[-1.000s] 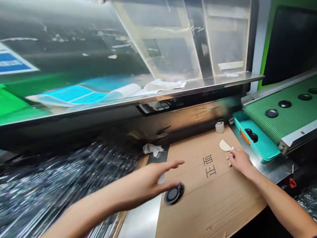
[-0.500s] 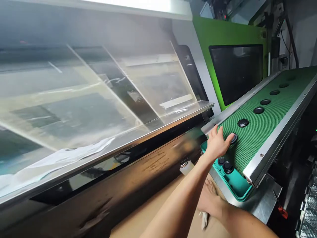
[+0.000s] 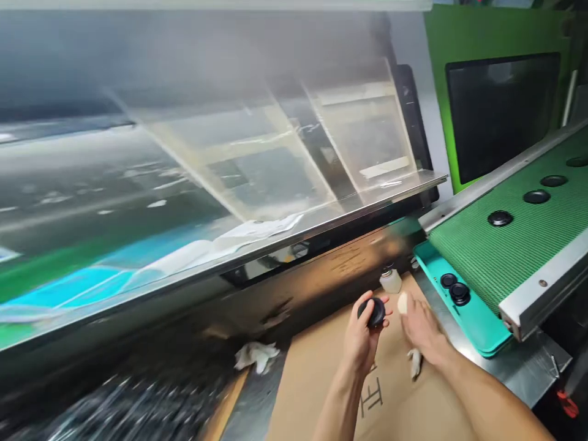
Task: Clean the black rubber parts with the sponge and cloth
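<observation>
My left hand (image 3: 359, 334) grips a round black plastic cap (image 3: 376, 312) between thumb and fingers, above the cardboard. To its right my right hand (image 3: 422, 327) is closed on a small whitish wad (image 3: 403, 303), perhaps cloth or cotton; most of it is hidden by the fingers. Just behind the hands stands a small translucent bottle (image 3: 390, 280) with a dark top. A crumpled off-white scrap of cloth (image 3: 414, 364) lies on the cardboard (image 3: 316, 373) below my right hand.
At the right a green conveyor belt (image 3: 478, 263) carries several black caps. Under its end a turquoise tray (image 3: 487, 343) holds a few more. A clear sloping machine cover (image 3: 275, 159) runs along the back. A white rag (image 3: 257, 356) lies left of the cardboard.
My left hand has come back from the belt to above the cardboard, now with a black cap in it. My right hand has risen beside it. The view has swung left and down.
</observation>
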A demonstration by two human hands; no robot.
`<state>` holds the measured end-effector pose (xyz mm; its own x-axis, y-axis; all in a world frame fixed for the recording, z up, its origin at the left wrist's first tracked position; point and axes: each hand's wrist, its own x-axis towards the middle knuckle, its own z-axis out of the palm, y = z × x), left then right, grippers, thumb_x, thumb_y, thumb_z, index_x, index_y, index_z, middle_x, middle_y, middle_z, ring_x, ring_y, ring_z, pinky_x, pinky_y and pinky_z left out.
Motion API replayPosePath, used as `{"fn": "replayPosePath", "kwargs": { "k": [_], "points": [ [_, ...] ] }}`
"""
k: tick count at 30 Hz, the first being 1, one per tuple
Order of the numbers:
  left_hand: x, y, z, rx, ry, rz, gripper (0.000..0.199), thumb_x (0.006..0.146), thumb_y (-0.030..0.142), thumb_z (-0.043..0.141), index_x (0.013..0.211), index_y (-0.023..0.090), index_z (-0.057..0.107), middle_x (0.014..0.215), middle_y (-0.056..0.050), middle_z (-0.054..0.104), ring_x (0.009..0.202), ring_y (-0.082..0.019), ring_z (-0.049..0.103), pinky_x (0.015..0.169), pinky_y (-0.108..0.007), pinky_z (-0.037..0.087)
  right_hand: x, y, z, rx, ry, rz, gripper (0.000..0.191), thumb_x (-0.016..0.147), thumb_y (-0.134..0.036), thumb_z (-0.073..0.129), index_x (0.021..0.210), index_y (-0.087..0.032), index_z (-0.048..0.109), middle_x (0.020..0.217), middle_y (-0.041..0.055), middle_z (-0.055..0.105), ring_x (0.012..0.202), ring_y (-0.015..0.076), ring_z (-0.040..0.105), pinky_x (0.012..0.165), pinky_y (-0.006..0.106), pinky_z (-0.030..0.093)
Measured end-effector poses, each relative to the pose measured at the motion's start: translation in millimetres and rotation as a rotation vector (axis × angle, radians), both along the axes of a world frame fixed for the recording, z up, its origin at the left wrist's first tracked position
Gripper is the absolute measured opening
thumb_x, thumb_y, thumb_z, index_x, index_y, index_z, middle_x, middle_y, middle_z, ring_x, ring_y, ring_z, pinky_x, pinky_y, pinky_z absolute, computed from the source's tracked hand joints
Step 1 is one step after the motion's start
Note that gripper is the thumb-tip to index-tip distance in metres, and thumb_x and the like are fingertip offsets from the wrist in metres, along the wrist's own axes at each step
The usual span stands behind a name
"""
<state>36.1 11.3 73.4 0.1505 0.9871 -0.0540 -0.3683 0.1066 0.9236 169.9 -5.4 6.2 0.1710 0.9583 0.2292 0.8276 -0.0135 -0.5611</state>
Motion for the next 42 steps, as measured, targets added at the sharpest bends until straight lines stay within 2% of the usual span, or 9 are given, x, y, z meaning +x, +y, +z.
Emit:
{"fn": "replayPosePath", "kwargs": {
  "k": [3,5,9,13,20,24,34,39,42],
  "points": [
    [-44,1,-56.4,-0.167,-0.168,0.081,0.033,0.096,0.052,0.052,0.108,0.025,0.067,0.102,-0.008,0.075,0.072,-0.016,0.072,0.050,-0.024,0.051,-16,-6,1.9,0.053,0.048,0.068,0.057,0.102,-0.032,0.045,0.155,-0.014,0.031,0.123,0.0167,0.069,0.110,0.0266,0.067,0.090,0.033,0.051],
    [-56,1,-83.4,-0.248,-0.276,0.073,0.040,0.101,0.048,0.042,0.104,0.022,0.071,0.106,-0.010,0.075,0.078,-0.017,0.073,0.060,-0.026,0.057,-38,-17,-1.3,0.074,-0.004,0.181,0.054,0.104,-0.034,0.042,0.154,-0.016,0.034,0.126,0.0159,0.068,0.110,0.0268,0.066,0.091,0.034,0.053],
    [-56,-4,-106.7,-0.336,-0.398,-0.068,0.036,0.098,0.040,0.049,0.117,0.020,0.072,0.122,-0.011,0.073,0.112,-0.026,0.070,0.097,-0.038,0.058,-83,-36,-7.2,-0.054,-0.275,0.206,0.048,0.104,-0.036,0.043,0.148,-0.019,0.046,0.135,0.0218,0.061,0.113,0.0329,0.064,0.088,0.044,0.057],
    [-54,-6,-110.3,-0.284,-0.475,-0.111,0.044,0.095,0.041,0.054,0.136,0.029,0.062,0.132,-0.007,0.069,0.128,-0.027,0.061,0.113,-0.043,0.047,-93,-35,-1.8,-0.126,-0.337,0.127,0.046,0.103,-0.037,0.045,0.147,-0.024,0.046,0.131,0.0173,0.061,0.107,0.0292,0.065,0.083,0.040,0.058],
    [-50,-8,-100.6,-0.387,-0.555,-0.120,0.044,0.101,0.044,0.041,0.140,0.029,0.056,0.133,-0.008,0.068,0.127,-0.027,0.061,0.111,-0.049,0.047,-83,-38,0.8,-0.070,-0.222,0.255,0.046,0.102,-0.040,0.046,0.145,-0.026,0.050,0.132,0.0155,0.053,0.105,0.0270,0.062,0.085,0.038,0.055],
    [-46,-6,-94.6,-0.382,-0.650,-0.098,0.041,0.101,0.029,0.040,0.135,0.015,0.060,0.132,-0.014,0.067,0.128,-0.025,0.060,0.116,-0.044,0.042,-77,-32,5.9,-0.076,-0.214,0.189,0.043,0.101,-0.035,0.048,0.143,-0.023,0.055,0.125,0.0149,0.057,0.110,0.0269,0.059,0.094,0.037,0.050],
    [-47,-6,-87.9,-0.411,-0.623,-0.120,0.042,0.104,0.034,0.034,0.118,0.011,0.067,0.122,-0.014,0.072,0.123,-0.027,0.064,0.113,-0.047,0.046,-78,-35,7.9,-0.069,-0.339,0.256,0.044,0.102,-0.038,0.045,0.143,-0.025,0.052,0.118,0.0139,0.060,0.102,0.0261,0.061,0.084,0.035,0.050],
    [-47,-6,-83.8,-0.379,-0.617,-0.064,0.042,0.105,0.032,0.032,0.108,0.012,0.069,0.112,-0.013,0.075,0.116,-0.024,0.066,0.108,-0.044,0.050,-51,-21,9.9,-0.051,-0.144,0.159,0.049,0.094,-0.038,0.060,0.140,-0.023,0.053,0.122,0.0132,0.062,0.107,0.0268,0.062,0.088,0.035,0.049],
    [-46,-6,-84.7,-0.371,-0.604,-0.041,0.043,0.106,0.032,0.032,0.102,0.012,0.070,0.110,-0.013,0.075,0.113,-0.023,0.067,0.105,-0.042,0.052,-33,-19,15.0,-0.060,-0.019,0.274,0.064,0.086,-0.034,0.066,0.146,-0.021,0.046,0.124,0.0105,0.067,0.111,0.0266,0.062,0.089,0.033,0.048]
  ]
}}
